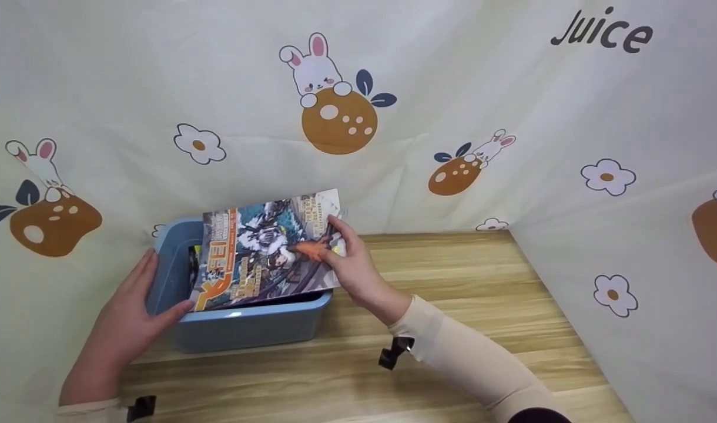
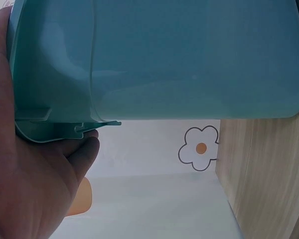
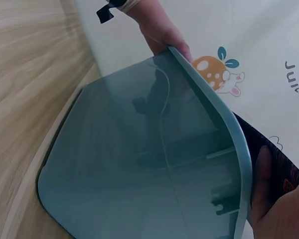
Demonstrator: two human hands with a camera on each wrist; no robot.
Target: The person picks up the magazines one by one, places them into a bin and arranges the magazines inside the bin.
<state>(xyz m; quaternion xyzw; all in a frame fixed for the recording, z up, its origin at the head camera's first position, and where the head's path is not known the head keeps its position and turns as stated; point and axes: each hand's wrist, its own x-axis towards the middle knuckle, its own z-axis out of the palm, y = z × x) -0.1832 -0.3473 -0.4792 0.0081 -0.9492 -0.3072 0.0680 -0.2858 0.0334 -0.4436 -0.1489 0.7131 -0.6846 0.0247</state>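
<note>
A blue plastic bin [image 1: 247, 329] stands on the wooden surface. Across its opening lies a magazine [image 1: 270, 252] with a colourful illustrated cover, tilted and sticking up past the bin's back and right rims. My left hand [image 1: 126, 317] grips the bin's left rim; the left wrist view shows fingers [image 2: 84, 154] under the rim's handle. My right hand [image 1: 358, 270] pinches the magazine's right edge, thumb on the cover. In the right wrist view, fingers [image 3: 261, 184] lie against its dark underside [image 3: 274, 154]. Something dark with a yellow-green patch [image 1: 195, 258] shows inside the bin, mostly hidden.
A pale cloth [image 1: 405, 194] printed with rabbits, oranges and flowers hangs behind and at both sides. Wooden surface [image 1: 452, 282] extends right of the bin and in front of it. A black wrist mount [image 1: 396, 352] sits on the right sleeve.
</note>
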